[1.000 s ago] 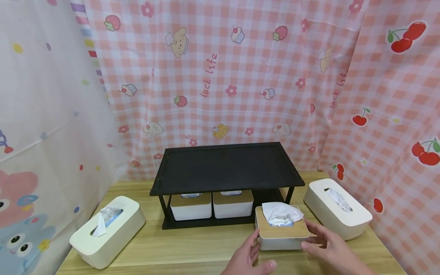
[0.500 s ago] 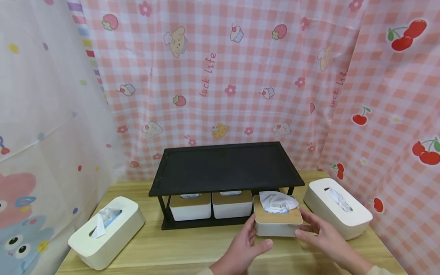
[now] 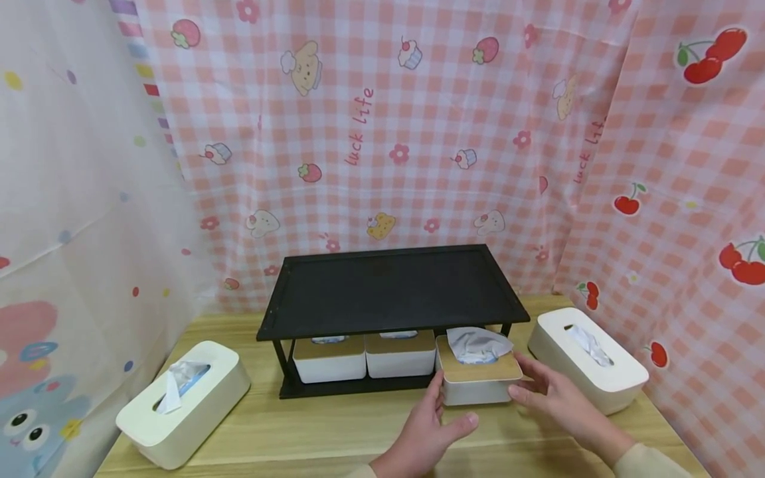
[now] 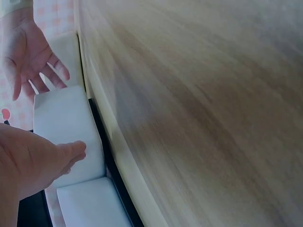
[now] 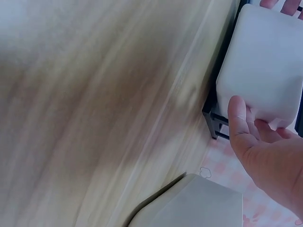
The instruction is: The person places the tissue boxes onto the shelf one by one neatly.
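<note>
A small white tissue box (image 3: 476,391) with a wooden lid and a raised tissue stands at the right end of the black rack's lower level, its front sticking out past the rack. My left hand (image 3: 418,431) touches its left side with outstretched fingers, the thumb standing away in front. At the other side my right hand (image 3: 556,401) presses on the right side, thumb by the front corner. The left wrist view shows the right hand's fingers (image 4: 57,65) spread and fairly straight. Two like tissue boxes, a left one (image 3: 331,369) and a middle one (image 3: 402,364), sit alongside inside the rack.
The black rack's top board (image 3: 388,292) overhangs the boxes. A longer cream tissue box (image 3: 200,425) lies at the left on the wooden table (image 3: 311,441), and another long tissue box (image 3: 603,392) at the right. Patterned curtains (image 3: 382,192) surround the table.
Both hands have moved the small tissue box away from me and slightly left, from in front of the rack toward its right-hand space. Over the last half second it has shifted only a little.
</note>
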